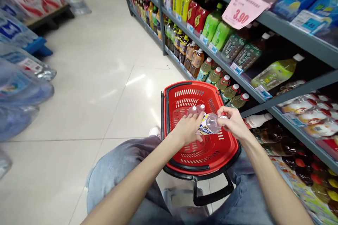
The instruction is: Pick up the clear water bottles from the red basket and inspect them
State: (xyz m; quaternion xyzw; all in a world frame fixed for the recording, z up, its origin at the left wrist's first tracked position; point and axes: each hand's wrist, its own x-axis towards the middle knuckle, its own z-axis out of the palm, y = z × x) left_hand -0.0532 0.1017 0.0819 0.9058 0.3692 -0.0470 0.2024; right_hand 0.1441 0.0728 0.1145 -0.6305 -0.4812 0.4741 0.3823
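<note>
A clear plastic bottle (212, 123) with a yellow, white and blue label lies tilted over the inside of a red shopping basket (182, 93). My right hand (233, 123) pinches it at the white cap end. At its other end is my left hand (187, 128), thumb on the near side and fingers on the far side; the bottle's base is hidden there. Just beyond the left fingers, two bottles with pinkish contents and white caps (202, 107) are in the basket. The basket stands between my knees, its black handle (213, 197) folded toward me.
Grey shelving (264, 103) with rows of drink bottles runs along the right, close to the basket. A pink price sign (244, 8) sticks out from an upper shelf. Wrapped packs of bottled water (21, 88) stand on the left. Pale floor tiles (105, 88) lie between.
</note>
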